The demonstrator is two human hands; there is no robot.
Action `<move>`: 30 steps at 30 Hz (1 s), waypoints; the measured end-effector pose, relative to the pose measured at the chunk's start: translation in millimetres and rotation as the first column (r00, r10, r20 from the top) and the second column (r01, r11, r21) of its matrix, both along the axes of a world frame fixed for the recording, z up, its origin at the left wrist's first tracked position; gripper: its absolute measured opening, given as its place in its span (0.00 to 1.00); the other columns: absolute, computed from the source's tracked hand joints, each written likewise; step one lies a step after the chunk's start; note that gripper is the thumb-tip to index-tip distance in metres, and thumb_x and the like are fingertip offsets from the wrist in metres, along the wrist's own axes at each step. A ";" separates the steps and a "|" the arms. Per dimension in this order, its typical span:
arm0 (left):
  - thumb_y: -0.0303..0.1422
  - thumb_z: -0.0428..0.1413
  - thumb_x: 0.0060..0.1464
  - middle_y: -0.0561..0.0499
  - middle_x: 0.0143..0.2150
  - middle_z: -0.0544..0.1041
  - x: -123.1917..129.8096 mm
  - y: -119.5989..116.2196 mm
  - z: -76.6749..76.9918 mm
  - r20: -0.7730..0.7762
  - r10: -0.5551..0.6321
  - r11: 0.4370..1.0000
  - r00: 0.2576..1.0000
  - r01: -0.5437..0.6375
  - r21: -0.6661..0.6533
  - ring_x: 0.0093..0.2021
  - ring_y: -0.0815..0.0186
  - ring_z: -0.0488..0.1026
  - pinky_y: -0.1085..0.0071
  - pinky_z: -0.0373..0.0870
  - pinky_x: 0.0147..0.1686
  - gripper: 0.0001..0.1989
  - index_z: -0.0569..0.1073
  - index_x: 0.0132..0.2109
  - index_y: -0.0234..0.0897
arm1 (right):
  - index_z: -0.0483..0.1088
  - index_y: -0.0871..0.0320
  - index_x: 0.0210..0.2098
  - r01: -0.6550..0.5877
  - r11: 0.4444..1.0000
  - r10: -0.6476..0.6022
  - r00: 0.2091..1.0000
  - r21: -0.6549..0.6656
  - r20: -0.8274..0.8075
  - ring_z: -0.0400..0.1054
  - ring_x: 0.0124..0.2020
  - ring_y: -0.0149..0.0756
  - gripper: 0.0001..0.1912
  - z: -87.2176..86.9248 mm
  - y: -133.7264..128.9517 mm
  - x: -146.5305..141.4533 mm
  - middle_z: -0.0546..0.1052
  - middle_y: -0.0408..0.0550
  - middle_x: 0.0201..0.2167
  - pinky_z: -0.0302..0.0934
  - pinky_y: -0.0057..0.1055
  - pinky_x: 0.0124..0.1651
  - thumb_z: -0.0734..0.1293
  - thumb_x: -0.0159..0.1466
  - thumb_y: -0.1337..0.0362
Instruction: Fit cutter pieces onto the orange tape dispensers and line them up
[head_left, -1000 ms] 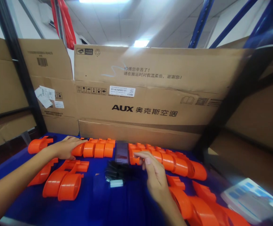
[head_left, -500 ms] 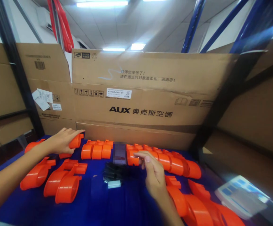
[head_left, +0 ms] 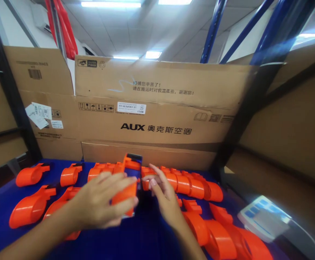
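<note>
My left hand (head_left: 100,202), blurred by motion, is wrapped round an orange plastic ring-shaped part (head_left: 124,198) at the middle of the blue surface. The part's upper bracket rises above my fingers, with a black piece at its top. To the right, my right hand (head_left: 165,196) is raised with fingers apart, close to the held part and holding nothing. A row of similar orange parts (head_left: 196,187) runs behind it. Two more, a left one (head_left: 29,176) and another (head_left: 69,175), stand singly behind my left arm. What lies beneath the held part is mostly hidden.
The blue surface (head_left: 143,238) ends at a large cardboard panel (head_left: 157,108). More orange parts (head_left: 219,240) sit front right, and others (head_left: 28,207) front left. A white device with blue keys (head_left: 264,218) stands far right. Dark rack posts (head_left: 233,130) flank the panel.
My left hand has come from the back left to the middle, bringing an orange part with it. My right hand stays near the middle. The camera view has shifted slightly.
</note>
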State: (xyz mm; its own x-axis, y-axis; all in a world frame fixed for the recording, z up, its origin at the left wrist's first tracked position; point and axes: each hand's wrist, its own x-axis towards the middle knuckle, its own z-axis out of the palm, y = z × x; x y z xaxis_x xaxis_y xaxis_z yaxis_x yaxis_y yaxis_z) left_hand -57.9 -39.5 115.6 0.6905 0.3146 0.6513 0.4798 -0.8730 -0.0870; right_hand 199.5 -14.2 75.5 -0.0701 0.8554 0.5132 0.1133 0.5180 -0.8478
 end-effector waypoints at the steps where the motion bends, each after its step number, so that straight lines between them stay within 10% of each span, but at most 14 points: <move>1: 0.25 0.63 0.53 0.51 0.65 0.73 11.4 -7.2 -7.7 -0.002 -0.039 0.999 0.999 0.039 -0.005 0.63 0.46 0.71 0.47 0.68 0.57 0.33 0.71 0.61 0.63 | 0.59 0.53 0.68 -0.049 0.999 0.049 0.998 -0.018 -0.026 0.74 0.43 0.41 0.28 1.0 -1.4 -1.1 0.79 0.51 0.46 0.71 0.37 0.45 0.62 0.72 0.51; 9: 0.37 0.68 0.52 0.50 0.62 0.75 46.0 -5.6 -43.3 0.288 -0.310 0.854 0.906 0.399 -0.335 0.64 0.44 0.69 0.42 0.61 0.63 0.24 0.76 0.55 0.64 | 0.68 0.51 0.57 -0.133 0.987 0.119 0.982 -0.093 -0.146 0.74 0.52 0.44 0.21 9.2 -2.7 -2.9 0.79 0.50 0.49 0.69 0.42 0.57 0.67 0.69 0.50; 13: 0.53 0.58 0.58 0.45 0.73 0.59 64.5 16.3 -58.3 0.752 0.028 0.808 0.658 0.428 -0.405 0.73 0.42 0.51 0.42 0.48 0.69 0.35 0.64 0.69 0.52 | 0.67 0.50 0.59 -0.205 0.974 0.185 0.965 -0.099 -0.185 0.72 0.56 0.43 0.21 8.8 -2.8 -7.2 0.78 0.49 0.53 0.66 0.42 0.61 0.67 0.70 0.52; 20: 0.43 0.60 0.61 0.43 0.60 0.76 97.0 42.2 -62.3 0.840 0.310 0.462 0.445 0.702 -0.542 0.61 0.49 0.71 0.58 0.66 0.60 0.23 0.74 0.60 0.41 | 0.61 0.47 0.66 -0.207 0.974 0.183 0.958 -0.095 -0.220 0.63 0.66 0.42 0.28 -2.2 -1.3 -15.5 0.71 0.49 0.62 0.56 0.41 0.69 0.69 0.69 0.58; 25: 0.41 0.62 0.59 0.44 0.54 0.81 88.0 40.5 -65.0 0.828 0.403 0.510 0.389 0.656 -0.556 0.55 0.52 0.75 0.63 0.70 0.54 0.20 0.77 0.55 0.38 | 0.68 0.52 0.59 -0.141 0.972 0.106 0.977 -0.188 -0.186 0.75 0.43 0.39 0.25 -8.4 0.6 -12.8 0.79 0.48 0.41 0.69 0.36 0.50 0.72 0.65 0.55; 30: 0.40 0.63 0.58 0.43 0.53 0.81 84.2 39.1 -63.8 0.824 0.441 0.559 0.355 0.610 -0.562 0.54 0.53 0.77 0.64 0.71 0.53 0.19 0.77 0.54 0.37 | 0.74 0.60 0.46 -0.096 0.955 0.068 0.992 -0.279 -0.108 0.66 0.26 0.31 0.16 -8.0 2.7 -11.2 0.75 0.44 0.27 0.63 0.27 0.30 0.71 0.64 0.56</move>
